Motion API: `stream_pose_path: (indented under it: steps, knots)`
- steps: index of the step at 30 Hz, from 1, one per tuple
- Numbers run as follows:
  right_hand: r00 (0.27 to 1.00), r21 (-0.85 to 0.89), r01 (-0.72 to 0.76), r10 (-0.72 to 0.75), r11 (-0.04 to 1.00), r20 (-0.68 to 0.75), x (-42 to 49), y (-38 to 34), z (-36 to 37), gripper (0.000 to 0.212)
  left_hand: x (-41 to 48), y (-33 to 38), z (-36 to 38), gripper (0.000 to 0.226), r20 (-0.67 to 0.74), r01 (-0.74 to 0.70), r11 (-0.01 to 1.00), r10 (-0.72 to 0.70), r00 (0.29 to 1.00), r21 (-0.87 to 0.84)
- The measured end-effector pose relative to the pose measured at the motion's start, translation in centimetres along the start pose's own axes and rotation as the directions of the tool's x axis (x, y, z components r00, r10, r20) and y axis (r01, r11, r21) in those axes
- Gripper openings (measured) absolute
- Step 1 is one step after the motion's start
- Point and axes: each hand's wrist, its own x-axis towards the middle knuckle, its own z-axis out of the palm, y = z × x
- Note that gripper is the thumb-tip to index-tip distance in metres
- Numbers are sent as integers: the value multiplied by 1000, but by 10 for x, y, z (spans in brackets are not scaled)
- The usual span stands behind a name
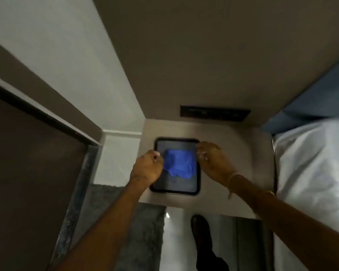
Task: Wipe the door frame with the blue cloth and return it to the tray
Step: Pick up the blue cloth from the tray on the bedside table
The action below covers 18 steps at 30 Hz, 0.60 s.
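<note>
The blue cloth point(181, 163) lies crumpled in a dark-rimmed rectangular tray point(174, 189) on a beige low surface. My left hand point(148, 168) is at the cloth's left upper corner, fingers curled in a pinch against it. At the right upper corner my right hand point(211, 160) is pinched on the cloth in the same way, over the tray's rim. The door frame point(47, 118), a pale strip edging a dark brown door, runs along the left side of the view.
A bed with a white sheet point(313, 169) and a blue headboard fills the right. A dark panel point(213, 113) sits on the wall behind the tray. My foot in a dark sandal point(202, 233) stands on the floor below, beside a grey stone threshold point(141, 231).
</note>
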Motion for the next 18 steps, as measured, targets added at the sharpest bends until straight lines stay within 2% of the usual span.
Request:
stream_pose_path:
  steps: [3, 6, 11, 14, 18]
  knots:
    - [992, -144, -8, 26, 990, 124, 33, 53, 52, 48, 47, -21, 58, 30, -15, 93, 994, -93, 996, -49]
    - [970, -250, 80, -18, 965, 241, 54, 82, 100, 70, 77, -43, 93, 35, -26, 157, 987, -158, 987, -41]
    - [943, -544, 245, -66, 803, 327, 91, 104, 147, 95, 103, -63, 126, 41, 6, 105, 994, -105, 994, 22]
    - [936, -618, 299, -99, 727, 337, 102, 113, 155, 91, 104, -64, 133, 42, -24, 106, 993, -107, 994, -45]
    - [927, -648, 366, -197, 668, 320, 105, 118, 156, 64, 108, -68, 130, 38, 0, 162, 977, -163, 987, -140]
